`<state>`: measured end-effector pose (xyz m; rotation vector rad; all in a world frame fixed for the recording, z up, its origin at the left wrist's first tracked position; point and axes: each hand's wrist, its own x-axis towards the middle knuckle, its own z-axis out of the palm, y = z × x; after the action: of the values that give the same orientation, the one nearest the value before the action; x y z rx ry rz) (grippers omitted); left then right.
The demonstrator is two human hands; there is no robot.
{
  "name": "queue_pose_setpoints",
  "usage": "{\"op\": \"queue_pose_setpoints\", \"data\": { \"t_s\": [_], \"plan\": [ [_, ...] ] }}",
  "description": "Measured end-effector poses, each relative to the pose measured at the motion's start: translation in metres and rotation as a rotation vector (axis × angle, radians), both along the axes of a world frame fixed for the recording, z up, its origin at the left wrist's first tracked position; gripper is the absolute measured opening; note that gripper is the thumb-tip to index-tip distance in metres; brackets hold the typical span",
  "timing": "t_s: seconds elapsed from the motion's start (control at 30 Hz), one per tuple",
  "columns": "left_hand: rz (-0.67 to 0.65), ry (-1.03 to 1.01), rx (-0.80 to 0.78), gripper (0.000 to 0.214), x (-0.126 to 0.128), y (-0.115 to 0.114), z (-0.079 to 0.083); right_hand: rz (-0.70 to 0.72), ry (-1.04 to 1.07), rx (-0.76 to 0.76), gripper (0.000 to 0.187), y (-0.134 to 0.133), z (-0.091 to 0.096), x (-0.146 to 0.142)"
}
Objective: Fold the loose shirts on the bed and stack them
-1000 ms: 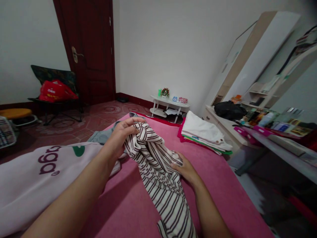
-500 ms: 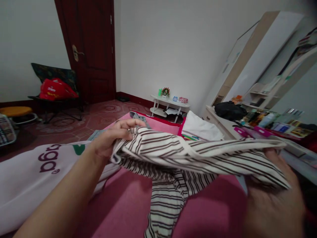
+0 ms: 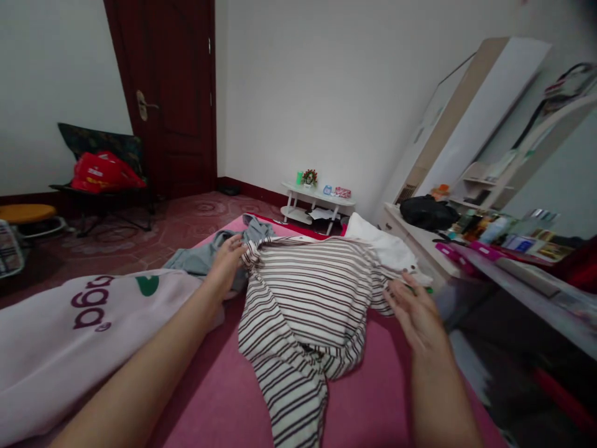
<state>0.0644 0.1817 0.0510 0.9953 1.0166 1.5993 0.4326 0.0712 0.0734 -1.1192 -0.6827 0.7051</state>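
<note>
A white shirt with dark stripes (image 3: 312, 286) lies spread on the pink bed cover (image 3: 368, 404), one sleeve trailing toward me. At its far left corner, my left hand (image 3: 228, 258) has its fingers closed on the bunched fabric; the fingertips are partly hidden. My right hand (image 3: 415, 308) is beside the shirt's right edge, fingers apart and touching or nearly touching the sleeve there.
A pale garment with purple lettering (image 3: 93, 336) lies to the left, and grey-blue clothing (image 3: 200, 258) lies beyond my left hand. White folded cloth (image 3: 382, 242) sits at the far right of the bed. A cluttered dresser (image 3: 485, 236) stands on the right.
The striped shirt was held up, stretched between both hands; now it lies flat on the bed. My right hand has moved left and let go of its edge.
</note>
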Motion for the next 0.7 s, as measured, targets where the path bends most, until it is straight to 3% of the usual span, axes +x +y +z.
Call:
{"op": "queue_pose_setpoints", "data": {
  "t_s": [0.07, 0.13, 0.2, 0.27, 0.33, 0.4, 0.5, 0.7],
  "plan": [
    [0.165, 0.283, 0.042, 0.045, 0.004, 0.007, -0.020, -0.016, -0.111, -0.158, 0.049, 0.020, -0.037, 0.006],
    [0.222, 0.548, 0.203, 0.041, 0.011, 0.003, -0.030, -0.035, -0.367, -0.210, 0.045, 0.036, -0.075, 0.009],
    [0.181, 0.746, 0.381, 0.036, 0.023, -0.007, -0.037, -0.032, -0.563, -0.218, 0.040, 0.044, -0.105, 0.007],
    [0.002, 0.908, 0.491, 0.034, 0.039, -0.019, -0.048, -0.034, -0.691, -0.218, 0.032, 0.046, -0.125, 0.002],
    [-0.240, 1.109, 0.552, 0.034, 0.056, -0.029, -0.065, -0.050, -0.854, -0.213, 0.027, 0.044, -0.137, -0.001],
    [-0.378, 1.310, 0.572, 0.037, 0.067, -0.035, -0.083, -0.073, -1.020, -0.211, 0.027, 0.043, -0.142, -0.001],
    [-0.368, 1.449, 0.561, 0.040, 0.073, -0.036, -0.098, -0.079, -1.088, -0.212, 0.029, 0.042, -0.146, 0.004],
    [-0.370, 1.450, 0.559, 0.041, 0.068, -0.033, -0.095, -0.072, -1.104, -0.213, 0.033, 0.044, -0.148, 0.007]
  ]
}}
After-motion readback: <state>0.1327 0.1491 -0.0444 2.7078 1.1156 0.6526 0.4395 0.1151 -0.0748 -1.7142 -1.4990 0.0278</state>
